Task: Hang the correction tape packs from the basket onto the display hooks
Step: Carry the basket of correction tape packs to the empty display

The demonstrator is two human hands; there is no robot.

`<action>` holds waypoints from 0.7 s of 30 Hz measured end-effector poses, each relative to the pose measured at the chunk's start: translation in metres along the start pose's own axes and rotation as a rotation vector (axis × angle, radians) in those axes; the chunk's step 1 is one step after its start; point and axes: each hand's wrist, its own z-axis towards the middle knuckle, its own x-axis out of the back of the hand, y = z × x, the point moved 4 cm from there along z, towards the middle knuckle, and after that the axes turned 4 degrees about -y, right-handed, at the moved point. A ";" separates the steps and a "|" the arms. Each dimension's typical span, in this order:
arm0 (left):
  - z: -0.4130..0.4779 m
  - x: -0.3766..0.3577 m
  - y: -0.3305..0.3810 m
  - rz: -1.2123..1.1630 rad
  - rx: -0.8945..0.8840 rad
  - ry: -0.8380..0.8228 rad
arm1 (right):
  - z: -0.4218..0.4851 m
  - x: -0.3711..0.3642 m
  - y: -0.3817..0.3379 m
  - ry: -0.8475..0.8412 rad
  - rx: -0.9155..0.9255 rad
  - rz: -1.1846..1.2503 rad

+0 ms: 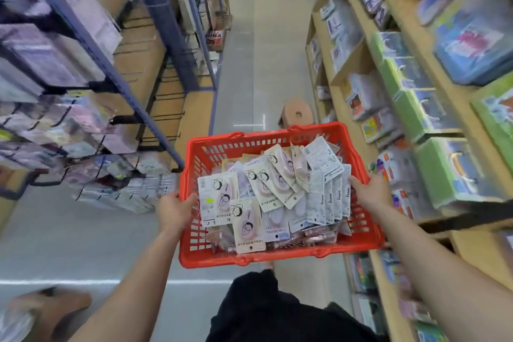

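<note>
Correction tape packs [266, 191] lie heaped in a red basket [277, 257]. The left hand [175, 209] grips its left rim, thumb curled inside; the right hand [366, 191] grips the right rim. Black hooks [166, 118] jut from the left rack, shelves [388, 130] line the right, and the floor [238, 64] runs between them.

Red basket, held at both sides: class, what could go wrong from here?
The packs lie heaped loose in the basket; a tilt could spill them. The left hand and right hand both grip its rim, so neither can hang packs. The cardboard box on the floor ahead could trip the person.
</note>
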 end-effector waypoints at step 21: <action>0.360 -0.089 0.277 0.047 0.152 0.124 | 0.463 -0.033 -0.291 -0.122 0.082 -0.093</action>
